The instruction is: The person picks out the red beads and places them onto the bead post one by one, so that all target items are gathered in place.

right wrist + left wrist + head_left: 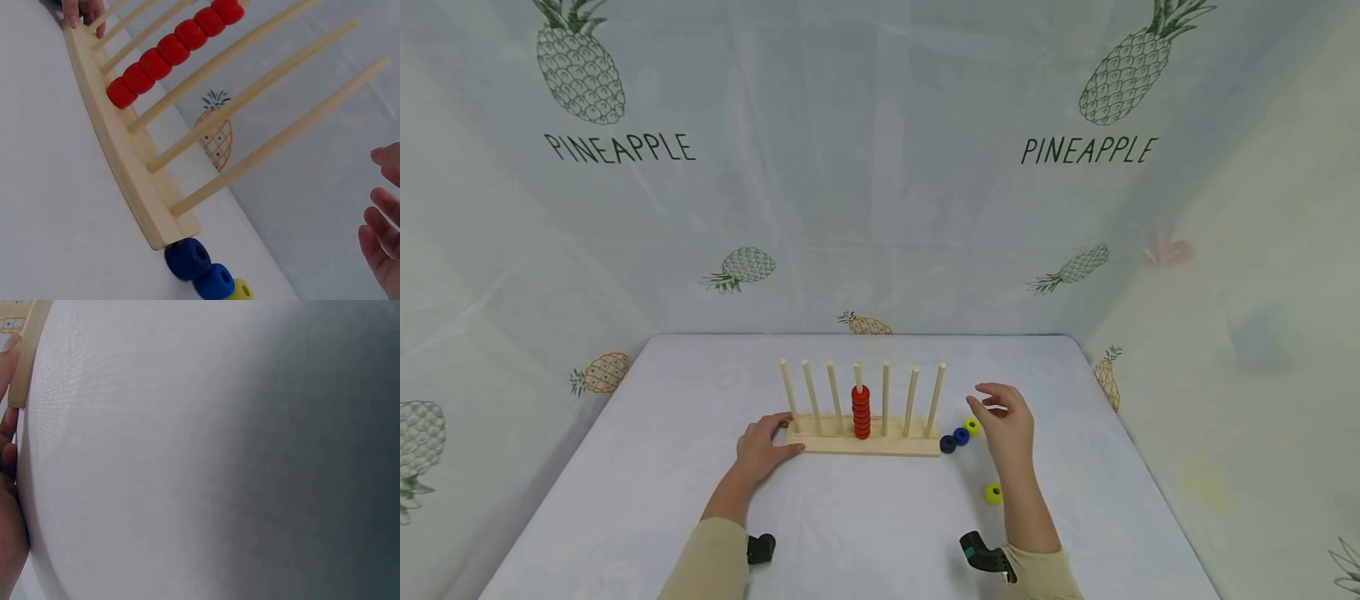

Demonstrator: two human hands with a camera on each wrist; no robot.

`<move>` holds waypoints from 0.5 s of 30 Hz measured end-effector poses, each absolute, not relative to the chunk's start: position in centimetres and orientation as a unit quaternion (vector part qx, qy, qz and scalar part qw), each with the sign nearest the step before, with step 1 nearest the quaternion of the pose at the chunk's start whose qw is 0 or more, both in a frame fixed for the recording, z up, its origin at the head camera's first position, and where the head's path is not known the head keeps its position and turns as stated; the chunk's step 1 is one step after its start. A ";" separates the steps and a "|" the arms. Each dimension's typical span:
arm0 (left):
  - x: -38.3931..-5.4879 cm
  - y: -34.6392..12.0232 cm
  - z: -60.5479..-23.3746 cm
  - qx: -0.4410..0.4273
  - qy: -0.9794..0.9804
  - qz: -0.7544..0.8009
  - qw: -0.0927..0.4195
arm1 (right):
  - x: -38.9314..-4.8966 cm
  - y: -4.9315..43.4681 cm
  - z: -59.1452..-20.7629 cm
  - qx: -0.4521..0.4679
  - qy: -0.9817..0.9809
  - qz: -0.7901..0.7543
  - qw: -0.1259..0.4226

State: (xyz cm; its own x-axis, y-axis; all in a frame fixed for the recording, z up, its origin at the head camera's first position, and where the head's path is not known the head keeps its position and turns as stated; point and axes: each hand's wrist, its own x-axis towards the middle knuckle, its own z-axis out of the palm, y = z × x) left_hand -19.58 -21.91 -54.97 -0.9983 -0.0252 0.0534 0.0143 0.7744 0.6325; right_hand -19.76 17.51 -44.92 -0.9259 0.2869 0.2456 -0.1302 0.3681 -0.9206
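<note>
A wooden peg stand [872, 446] with several upright pegs stands on the table. Red beads [861, 412] are stacked on its middle peg; the right wrist view shows the same red stack [172, 50]. My left hand [762, 450] grips the stand's left end, thumb along the front and fingers behind. Raised to the right of the stand, my right hand [1009, 425] holds nothing, its thumb and fingers apart and loosely bent. Close by the stand's right end lie a dark blue bead [187, 259], a blue bead [214, 282] and a yellow bead [972, 427].
A second yellow bead [993, 493] lies nearer the front, beside my right forearm. The white table [865, 525] is backed by a hanging cloth [880, 200] printed with pineapples.
</note>
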 end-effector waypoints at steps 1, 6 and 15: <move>-19.6 -21.9 -54.9 0.003 -0.941 -0.336 0.030 | -19.8 17.6 -45.1 -0.053 -0.805 0.561 0.183; -19.5 -21.8 -54.7 0.004 -0.942 -0.333 0.030 | -20.0 18.2 -46.3 -0.080 -0.817 0.545 0.168; -19.4 -21.9 -54.6 -0.001 -0.944 -0.330 0.029 | -20.3 19.1 -48.1 -0.108 -0.826 0.534 0.143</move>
